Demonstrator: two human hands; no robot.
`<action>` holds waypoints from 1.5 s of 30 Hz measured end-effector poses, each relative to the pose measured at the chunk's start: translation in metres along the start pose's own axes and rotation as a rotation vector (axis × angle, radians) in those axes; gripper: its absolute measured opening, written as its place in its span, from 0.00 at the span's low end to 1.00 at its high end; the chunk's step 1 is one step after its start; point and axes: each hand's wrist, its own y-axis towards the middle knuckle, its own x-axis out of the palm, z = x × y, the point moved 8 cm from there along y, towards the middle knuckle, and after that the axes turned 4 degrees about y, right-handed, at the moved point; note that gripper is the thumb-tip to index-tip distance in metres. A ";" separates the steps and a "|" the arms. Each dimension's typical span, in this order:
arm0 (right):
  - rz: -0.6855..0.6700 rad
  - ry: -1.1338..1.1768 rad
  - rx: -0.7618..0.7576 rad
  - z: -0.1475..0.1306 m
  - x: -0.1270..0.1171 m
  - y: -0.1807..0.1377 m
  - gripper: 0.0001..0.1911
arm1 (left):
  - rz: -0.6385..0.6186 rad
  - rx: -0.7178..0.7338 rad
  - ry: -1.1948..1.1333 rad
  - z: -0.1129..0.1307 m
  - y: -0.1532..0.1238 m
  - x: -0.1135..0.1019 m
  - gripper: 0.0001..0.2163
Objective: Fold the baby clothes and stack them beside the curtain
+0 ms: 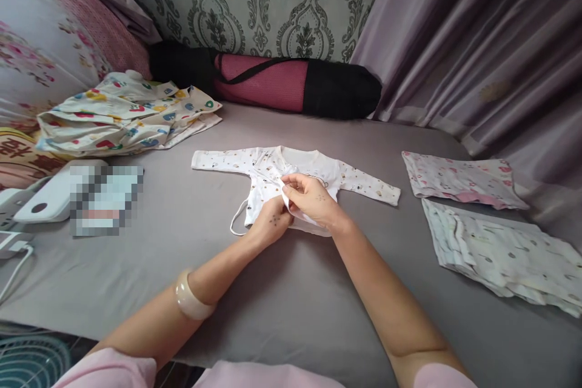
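A small white shirt point(264, 185) lies spread in the middle of a grey sheet point(282, 315), neck to the far side, sleeves stretched out left and right. It is dotted with tiny prints, and a thin white tie point(235, 218) loops out from its near left edge onto the sheet.

Both of the person's hands are at the shirt's front, close together. The right hand point(313, 197) pinches a fold of the white fabric between thumb and fingers. The left hand point(274, 221) lies just left of it and slightly nearer, its fingers curled in by the fold; their tips are hidden, so whether they grip cannot be told. A pale bangle point(193, 297) circles the left forearm, and pink clothing point(268, 376) shows at the near edge.

On the right of the sheet are two folded cloths: a pink-patterned one point(461, 180) and, just nearer, a pale one with small prints point(509, 254). On the left, a crumpled cloth point(131, 112) with bright colourful shapes lies on the far side; nearer are a white device point(59, 194) and, just right of it, a blurred-out flat object point(107, 203).

Along the far side rests a long black and pink bag point(261, 82), before a patterned wall point(259, 6). Purple curtains point(491, 48) hang at far right.
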 end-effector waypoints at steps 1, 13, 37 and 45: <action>-0.002 -0.015 -0.003 0.001 0.000 0.001 0.11 | -0.032 -0.040 -0.039 -0.004 0.000 0.003 0.04; -0.005 -0.079 -0.030 0.007 0.002 0.003 0.13 | -0.140 -0.248 -0.496 -0.001 -0.014 0.017 0.06; 0.029 -0.658 -0.081 -0.016 -0.043 0.048 0.11 | 0.054 -0.034 0.198 0.014 0.056 -0.084 0.11; 0.234 -1.035 -0.027 0.002 -0.038 0.075 0.21 | 0.179 -0.092 0.413 -0.008 0.105 -0.057 0.17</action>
